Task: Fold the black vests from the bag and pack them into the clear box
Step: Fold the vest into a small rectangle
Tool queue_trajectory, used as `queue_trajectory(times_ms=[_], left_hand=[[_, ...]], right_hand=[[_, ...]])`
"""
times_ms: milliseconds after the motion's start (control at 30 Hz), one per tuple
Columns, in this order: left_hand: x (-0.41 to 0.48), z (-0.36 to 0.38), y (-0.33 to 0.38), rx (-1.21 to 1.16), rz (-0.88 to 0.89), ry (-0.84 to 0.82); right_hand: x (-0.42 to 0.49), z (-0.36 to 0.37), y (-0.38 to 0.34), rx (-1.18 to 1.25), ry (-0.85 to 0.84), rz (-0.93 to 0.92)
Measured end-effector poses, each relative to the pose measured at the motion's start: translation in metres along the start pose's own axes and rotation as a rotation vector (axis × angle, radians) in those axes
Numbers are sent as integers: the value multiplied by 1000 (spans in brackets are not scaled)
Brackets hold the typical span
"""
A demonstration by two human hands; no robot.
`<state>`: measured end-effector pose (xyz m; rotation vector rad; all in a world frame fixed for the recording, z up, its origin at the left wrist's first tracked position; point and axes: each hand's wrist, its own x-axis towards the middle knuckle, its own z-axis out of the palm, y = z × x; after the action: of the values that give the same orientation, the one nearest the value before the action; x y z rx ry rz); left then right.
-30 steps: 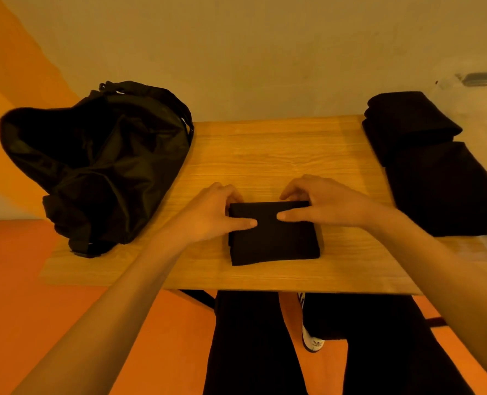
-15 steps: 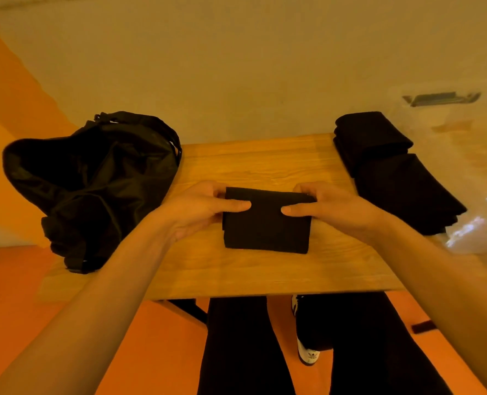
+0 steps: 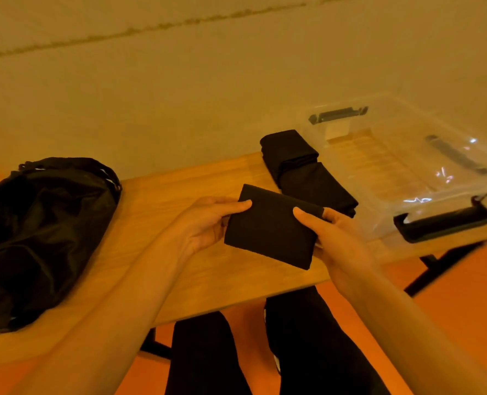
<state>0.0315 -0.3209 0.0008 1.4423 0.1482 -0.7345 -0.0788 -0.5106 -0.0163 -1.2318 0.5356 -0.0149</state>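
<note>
Your left hand point(image 3: 205, 223) and right hand point(image 3: 336, 240) pinch one folded vest point(image 3: 270, 232) above the table point(image 3: 165, 201). A folded pile point(image 3: 307, 172) lies beyond your right hand. The clear box point(image 3: 436, 115) past it looks empty, so packing remains.

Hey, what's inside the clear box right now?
Nothing visible inside the clear box: only the wooden table shows through its bottom. Glare hides part of the near end. The stacked folded vests lie outside, by its left wall.

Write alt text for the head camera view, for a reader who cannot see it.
A left hand and right hand hold a folded black vest over a wooden table; a black bag lies left, other vests and a clear box right.
</note>
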Motion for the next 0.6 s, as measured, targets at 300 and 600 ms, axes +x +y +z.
queue_trajectory(times_ms=[300, 600], left_hand=[[65, 69, 45, 310, 254, 91], [111, 108, 54, 613, 400, 45]], right_hand=[[-2, -18, -5, 454, 237, 23], [20, -21, -8, 602, 462, 62]])
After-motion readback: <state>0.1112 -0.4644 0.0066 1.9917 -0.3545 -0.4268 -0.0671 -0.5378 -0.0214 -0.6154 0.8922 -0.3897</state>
